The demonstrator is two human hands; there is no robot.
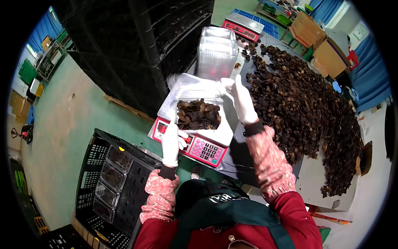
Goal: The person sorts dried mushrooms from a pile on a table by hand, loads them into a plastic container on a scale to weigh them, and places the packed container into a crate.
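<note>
A clear plastic box point(199, 116) with dark, curled wood ear mushrooms in it sits on a red weighing scale point(207, 151). Its clear lid point(197, 89) stands raised along the far side, washed out by glare. My left hand point(171, 143), in a white glove, grips the box's near left corner with curled fingers, partly covering the scale's display. At the far right corner my right hand point(241, 99), also gloved in white, has its fingers at the lid's edge and seems to hold it; the exact contact is lost in glare.
A stack of clear boxes point(216, 54) stands behind the scale. Loose mushrooms point(302, 99) are heaped on the right. A second scale point(243, 25) is at the back. Black crates point(116, 45) tower at left; another crate point(89, 166) holds filled boxes.
</note>
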